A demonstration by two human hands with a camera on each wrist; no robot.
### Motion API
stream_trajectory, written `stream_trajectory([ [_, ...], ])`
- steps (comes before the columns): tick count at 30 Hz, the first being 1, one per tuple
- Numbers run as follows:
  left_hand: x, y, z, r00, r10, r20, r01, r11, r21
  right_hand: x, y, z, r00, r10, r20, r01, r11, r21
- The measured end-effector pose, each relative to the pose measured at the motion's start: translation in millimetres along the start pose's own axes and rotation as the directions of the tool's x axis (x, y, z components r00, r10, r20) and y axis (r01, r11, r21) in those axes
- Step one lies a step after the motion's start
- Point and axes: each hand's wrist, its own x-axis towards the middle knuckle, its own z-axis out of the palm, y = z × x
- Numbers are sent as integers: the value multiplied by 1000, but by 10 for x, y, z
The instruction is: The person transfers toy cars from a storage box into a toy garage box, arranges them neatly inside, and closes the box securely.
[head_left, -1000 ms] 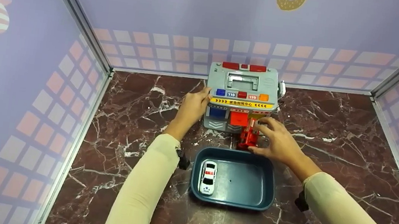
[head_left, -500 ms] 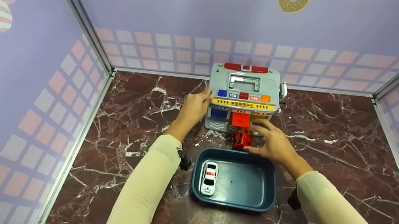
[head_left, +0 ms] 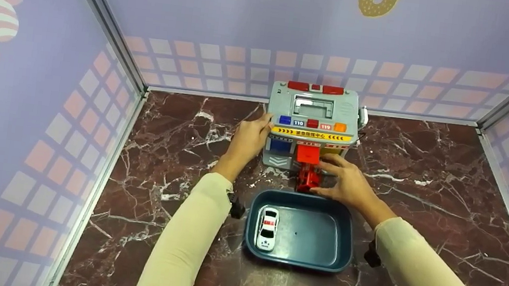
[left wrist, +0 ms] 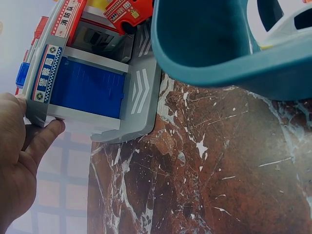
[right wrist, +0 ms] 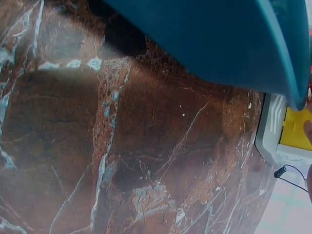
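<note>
A grey toy emergency station (head_left: 288,101) stands against the back wall, its middle red door (head_left: 307,154) raised and sticking out. My left hand (head_left: 248,140) grips the station's left side; in the left wrist view its thumb and a finger lie on either side of the wall, beside the shut blue door (left wrist: 87,90). With thumb and fingers, my right hand (head_left: 349,181) holds a red toy fire truck (head_left: 308,179) just in front of the middle doorway. The truck's far end is under the raised door. In the right wrist view only a sliver of that hand (right wrist: 309,134) shows.
A dark blue plastic tub (head_left: 296,264) sits right in front of the station, with a white toy police car (head_left: 267,229) in its left part. The marbled tabletop (head_left: 432,194) is enclosed by patterned walls (head_left: 229,28). A thin black cord (right wrist: 292,183) hangs by the station's right side.
The right hand has brought the fire truck a little left, lining it up with the middle doorway, and it is less tilted. The left hand keeps its grip on the station.
</note>
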Motion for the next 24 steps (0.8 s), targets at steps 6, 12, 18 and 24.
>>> stream_trajectory([
  [6,-2,17,-9,1000,-3,-1,3,1000,-4,15,-20,40,1000,-2,-28,2,1000,-16],
  [12,-9,23,-15,1000,8,-12,-8,1000,-27,26,-21,105,996,-70,-58,67,996,-61],
  [18,-2,12,-6,1000,3,-10,-3,1000,-25,53,-36,148,993,-114,-43,109,989,-98],
  [24,-9,-2,8,1000,8,-16,-8,1000,-21,60,-72,163,989,-138,-44,132,984,-124],
])
